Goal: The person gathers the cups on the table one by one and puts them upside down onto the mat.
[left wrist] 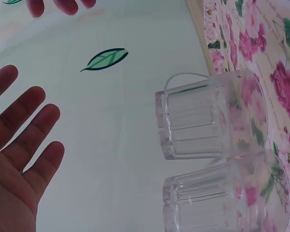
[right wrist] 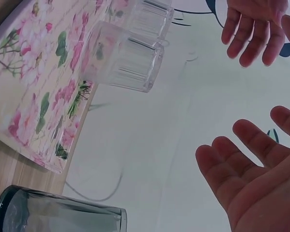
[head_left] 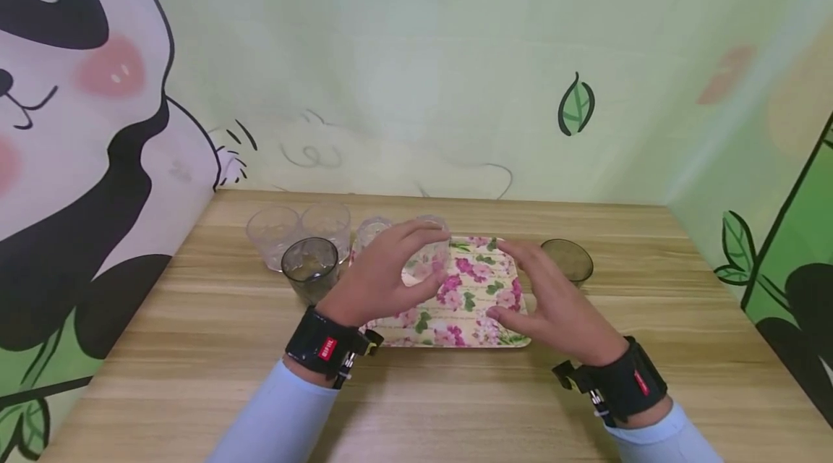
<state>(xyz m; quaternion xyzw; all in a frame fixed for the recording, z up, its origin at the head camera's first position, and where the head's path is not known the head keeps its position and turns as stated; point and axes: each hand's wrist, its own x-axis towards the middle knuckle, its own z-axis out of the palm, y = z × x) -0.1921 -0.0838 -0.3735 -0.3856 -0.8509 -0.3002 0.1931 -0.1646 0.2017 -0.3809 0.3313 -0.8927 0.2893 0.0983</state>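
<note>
Left hand [head_left: 393,271]: raised over the left part of the tray; thumb and fingers spread in a loose curve; nothing held.
Right hand [head_left: 553,296]: over the tray's right edge; thumb well apart from the fingers; nothing held.
Right-hand clear tumbler [left wrist: 207,121]: on the tray, towards the back, below the left hand; appears mouth down, faceted base up; likely light, rigid and slick, perhaps brittle; glass or plastic, cannot tell; best taken round the wall, thumb opposite fingers, below the narrower base.
Left-hand clear tumbler [left wrist: 217,203]: on the tray, close beside its twin; same form, same likely handling; a gap so narrow leaves little room for fingers, so the outer side is the better approach.
Floral tray [head_left: 468,304]: flat on the desk [head_left: 416,405]; shallow rim; likely light and stiff, with a smooth, slippery face; best held by both short ends and kept level, since tumblers could slide.
Left grey tumbler [head_left: 311,271]: upright, beside the tray's left edge; smooth wall, likely firm; grip round the middle.
Right grey tumbler [head_left: 567,260]: upright on the desk, right of the tray; same likely handling.
Clear cups, pair [head_left: 273,235]: upright, behind the left grey tumbler; likely light, easily tipped.
</note>
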